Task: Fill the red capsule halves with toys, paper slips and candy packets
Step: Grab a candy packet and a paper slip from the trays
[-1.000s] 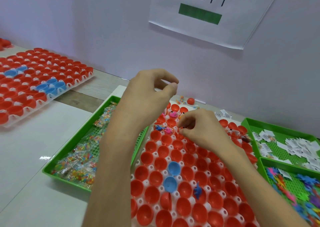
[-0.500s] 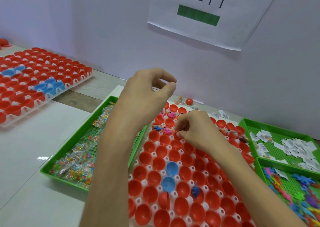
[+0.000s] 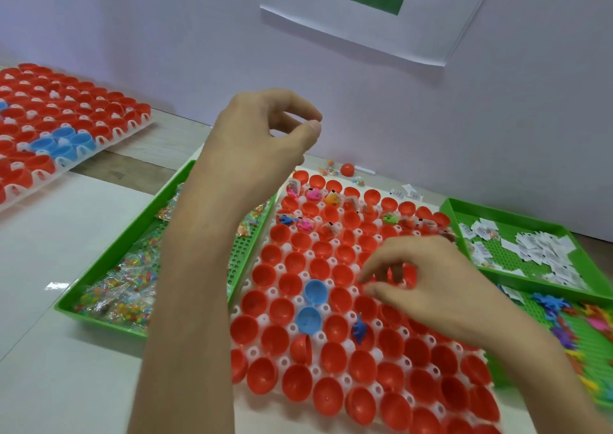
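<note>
The red capsule halves (image 3: pixel 335 357) sit in a white tray (image 3: pixel 282 364) on the table. Those near its far edge hold things. The right hand (image 3: pixel 428 284) hangs over them with bent fingers. The left hand (image 3: pixel 262 141) is up high, curled. I cannot tell if either holds anything. Candy packets (image 3: pixel 122 287) lie by the tray's left edge.

Your capsule tray (image 3: pixel 272 291) lies in the lower middle of the frame with capsule halves (image 3: pixel 326 397) in rows on it. The candy tray (image 3: pixel 242 251) holding candy packets (image 3: pixel 126 294) is just beside it on the left, while the slip tray (image 3: pixel 504 254) with paper slips (image 3: pixel 544 247) is at the right edge and the toy tray (image 3: pixel 593 354) with toys (image 3: pixel 564 320) is just below that. A second capsule tray (image 3: pixel 109 138) lies well apart at the upper left, and a closed capsule (image 3: pixel 347 169) sits above the capsule tray, near the wall (image 3: pixel 166 35). Your left hand (image 3: pixel 262 141) is raised over the capsule tray's upper left corner and your right hand (image 3: pixel 428 287) over its right half.
</note>
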Demonstrator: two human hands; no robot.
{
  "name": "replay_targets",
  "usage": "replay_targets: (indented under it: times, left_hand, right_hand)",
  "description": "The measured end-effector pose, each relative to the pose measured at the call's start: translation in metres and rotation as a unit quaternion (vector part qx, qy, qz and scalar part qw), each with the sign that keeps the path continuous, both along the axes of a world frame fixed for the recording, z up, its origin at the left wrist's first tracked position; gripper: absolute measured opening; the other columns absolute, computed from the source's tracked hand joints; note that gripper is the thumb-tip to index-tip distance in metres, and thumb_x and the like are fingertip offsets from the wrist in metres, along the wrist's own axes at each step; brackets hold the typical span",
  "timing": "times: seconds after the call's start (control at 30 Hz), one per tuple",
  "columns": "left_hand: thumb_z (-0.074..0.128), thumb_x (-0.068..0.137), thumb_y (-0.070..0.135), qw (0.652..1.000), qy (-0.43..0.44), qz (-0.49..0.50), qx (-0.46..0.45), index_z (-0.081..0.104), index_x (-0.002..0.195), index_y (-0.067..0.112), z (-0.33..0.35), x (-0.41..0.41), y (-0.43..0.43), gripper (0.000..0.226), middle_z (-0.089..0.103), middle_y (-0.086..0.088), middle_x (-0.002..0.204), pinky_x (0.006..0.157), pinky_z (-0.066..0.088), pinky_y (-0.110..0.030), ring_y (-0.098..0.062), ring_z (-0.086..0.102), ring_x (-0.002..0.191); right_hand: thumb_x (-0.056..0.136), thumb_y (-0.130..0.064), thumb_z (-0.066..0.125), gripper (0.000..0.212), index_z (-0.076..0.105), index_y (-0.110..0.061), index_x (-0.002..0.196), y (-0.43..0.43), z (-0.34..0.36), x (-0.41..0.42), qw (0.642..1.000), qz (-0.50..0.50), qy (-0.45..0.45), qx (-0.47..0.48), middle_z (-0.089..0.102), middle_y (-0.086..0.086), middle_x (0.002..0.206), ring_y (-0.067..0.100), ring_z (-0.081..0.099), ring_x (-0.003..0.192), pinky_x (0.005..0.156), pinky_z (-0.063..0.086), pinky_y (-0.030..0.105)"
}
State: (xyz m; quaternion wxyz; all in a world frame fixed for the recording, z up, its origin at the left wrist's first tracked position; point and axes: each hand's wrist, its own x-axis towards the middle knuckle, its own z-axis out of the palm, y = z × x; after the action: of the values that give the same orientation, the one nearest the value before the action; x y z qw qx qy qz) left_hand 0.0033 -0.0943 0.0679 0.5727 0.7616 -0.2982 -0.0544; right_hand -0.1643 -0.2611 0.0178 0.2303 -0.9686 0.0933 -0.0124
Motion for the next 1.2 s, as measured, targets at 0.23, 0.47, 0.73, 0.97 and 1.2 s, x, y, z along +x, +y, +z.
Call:
replay_targets:
  times: [0.23, 0.47, 0.73, 0.97, 1.2]
  left_hand:
    - [0.061, 0.097, 0.028, 1.000, -0.012, -0.004, 0.000, 0.071, 0.104, 0.031, 0.002, -0.004, -0.002, 0.013, 0.074, 0.009, 0.094, 0.082, 0.056, -0.035, -0.006, 0.072, 0.075]
    - [0.060, 0.097, 0.027, 1.000, -0.016, -0.007, 0.004, 0.071, 0.104, 0.031, 0.001, -0.005, -0.005, 0.013, 0.074, 0.010, 0.094, 0.082, 0.057, -0.037, -0.006, 0.072, 0.076]
    - [0.061, 0.097, 0.026, 1.000, -0.007, -0.013, -0.005, 0.071, 0.099, 0.034, -0.001, -0.002, -0.007, 0.013, 0.075, 0.010, 0.091, 0.080, 0.057, -0.037, -0.004, 0.072, 0.074]
    - [0.064, 0.094, 0.021, 0.991, 0.042, 0.130, -0.014, 0.070, 0.090, 0.033, -0.034, 0.030, 0.012, 0.014, 0.073, 0.009, 0.100, 0.065, 0.051, -0.023, -0.009, 0.065, 0.089]
    - [0.067, 0.094, 0.013, 0.975, 0.131, 0.144, 0.107, 0.068, 0.109, 0.024, -0.081, 0.059, 0.018, 0.018, 0.062, -0.014, 0.127, 0.083, 0.042, -0.039, -0.027, 0.059, 0.099]
  right_hand:
    - [0.081, -0.050, 0.073, 0.017, 0.072, -0.041, 0.095, 0.010, -0.023, -0.022, 0.999, -0.010, 0.009, -0.046, 0.054, -0.035, 0.101, -0.002, 0.053, 0.093, 0.072, 0.033, 0.017]
    - [0.083, -0.038, 0.074, 0.003, 0.073, -0.035, 0.083, 0.017, -0.029, -0.023, 0.999, -0.031, -0.021, -0.027, 0.065, -0.017, 0.076, 0.005, 0.058, 0.081, 0.071, 0.038, 0.020]
    - [0.081, -0.023, 0.078, 0.011, 0.074, -0.033, 0.078, 0.005, -0.009, -0.047, 0.980, -0.099, -0.118, 0.126, 0.067, -0.009, 0.070, 0.009, 0.057, 0.064, 0.059, 0.044, 0.015]
    - [0.083, -0.016, 0.078, 0.013, 0.074, -0.027, 0.078, -0.083, 0.001, -0.078, 0.878, -0.373, -0.272, 0.124, 0.073, -0.007, 0.078, 0.008, 0.063, 0.070, 0.063, 0.050, 0.015]
    - [0.083, -0.039, 0.077, 0.023, 0.075, -0.029, 0.063, -0.143, 0.002, -0.101, 0.892, -0.437, -0.069, 0.091, 0.070, -0.011, 0.064, 0.011, 0.063, 0.069, 0.057, 0.038, 0.024]
